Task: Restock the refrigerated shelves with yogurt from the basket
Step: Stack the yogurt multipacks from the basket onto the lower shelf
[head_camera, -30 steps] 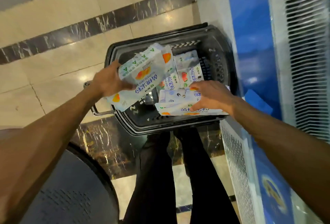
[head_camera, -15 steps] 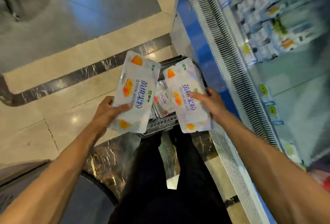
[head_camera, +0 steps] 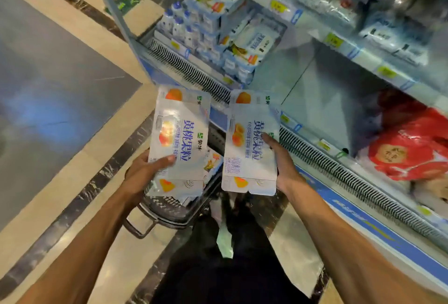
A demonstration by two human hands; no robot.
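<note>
My left hand [head_camera: 143, 171] grips the lower left edge of a white yogurt multipack [head_camera: 180, 139] printed with blue characters and yellow peach pictures. My right hand [head_camera: 282, 163] grips the right edge of a second, identical yogurt multipack [head_camera: 251, 143]. Both packs are held flat, side by side, above the dark plastic basket [head_camera: 169, 209] on the floor, which is mostly hidden under them. More yogurt packs [head_camera: 212, 160] show in the basket between the two held ones. The refrigerated shelves [head_camera: 315, 80] stand to the right, with a bare stretch on the lower shelf.
White bottles and yogurt packs [head_camera: 218, 37] fill the shelf's far end. Red packages [head_camera: 412, 148] lie on the lower shelf at the right. A grille and blue front strip [head_camera: 351, 206] run along the cooler's edge. My dark trouser legs [head_camera: 232, 267] stand behind the basket on tiled floor.
Both hands have lifted one yogurt pack each out of the basket and raised them. My view has swung up and right, so the cooler shelves are now in sight.
</note>
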